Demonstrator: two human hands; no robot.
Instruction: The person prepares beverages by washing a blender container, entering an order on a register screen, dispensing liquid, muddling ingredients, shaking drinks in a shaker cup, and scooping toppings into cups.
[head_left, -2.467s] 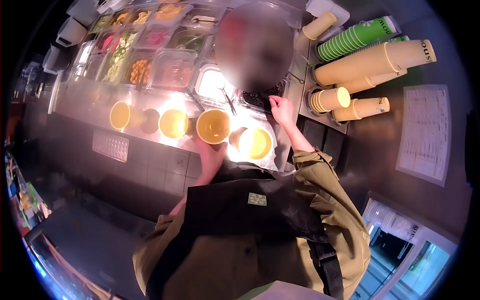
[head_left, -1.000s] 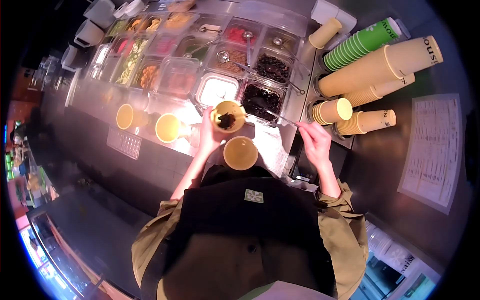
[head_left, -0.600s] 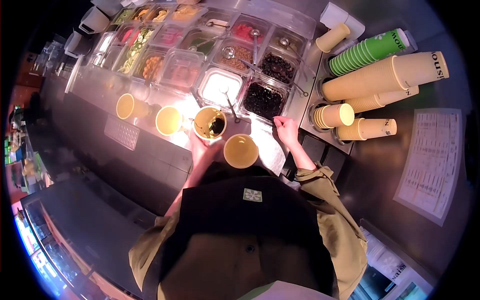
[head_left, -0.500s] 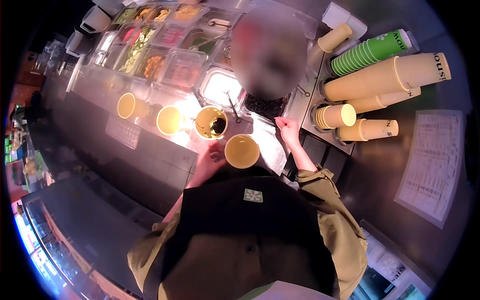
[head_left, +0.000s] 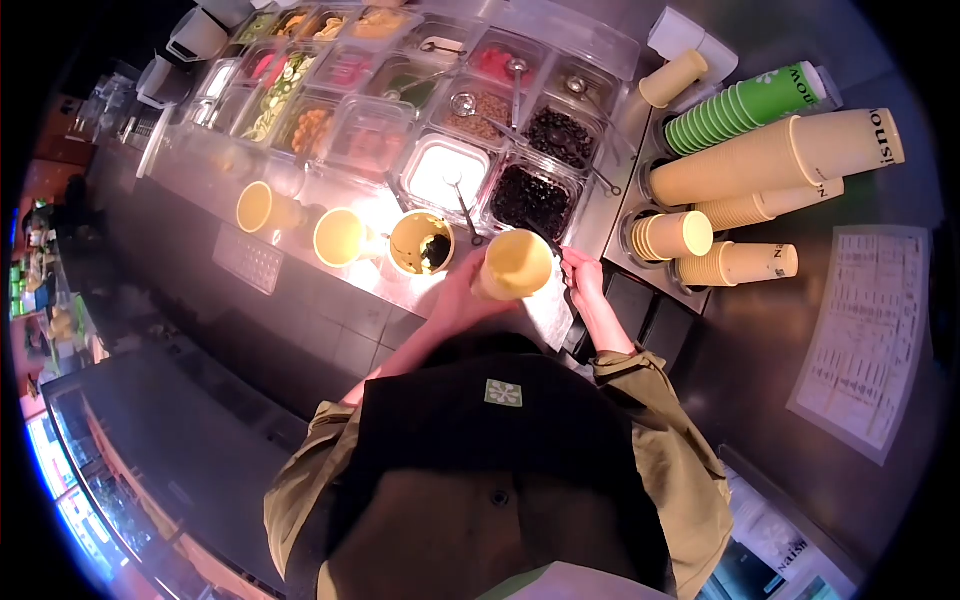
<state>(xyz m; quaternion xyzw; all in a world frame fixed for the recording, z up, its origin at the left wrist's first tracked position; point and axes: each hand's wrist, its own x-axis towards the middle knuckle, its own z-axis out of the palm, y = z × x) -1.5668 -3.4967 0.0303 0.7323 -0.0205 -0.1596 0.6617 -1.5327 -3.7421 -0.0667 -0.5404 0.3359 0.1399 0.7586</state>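
Note:
My left hand (head_left: 462, 300) is wrapped round a yellow paper cup (head_left: 518, 265), lifted at the counter's front edge. My right hand (head_left: 585, 275) is closed on the handle of a dark spoon (head_left: 545, 238), just right of that cup; the spoon's bowl is hard to make out. Behind it lies a clear tub of black jelly-like topping (head_left: 530, 198). Left of the lifted cup stands a cup with dark topping inside (head_left: 421, 243). Two more cups, one in the middle (head_left: 340, 238) and one at the far left (head_left: 256, 207), stand along the counter.
Several tubs of toppings fill the counter's back, among them a white one (head_left: 446, 170) with a spoon and one with orange balls (head_left: 309, 130). Stacks of green cups (head_left: 740, 108) and tan cups (head_left: 735, 165) lie at the right. A printed sheet (head_left: 862, 340) lies beyond them.
My left hand has let go of the cup with dark topping, moved right and lifted the cup at the front. My right hand stays near the black topping tub, with the spoon nearer the lifted cup.

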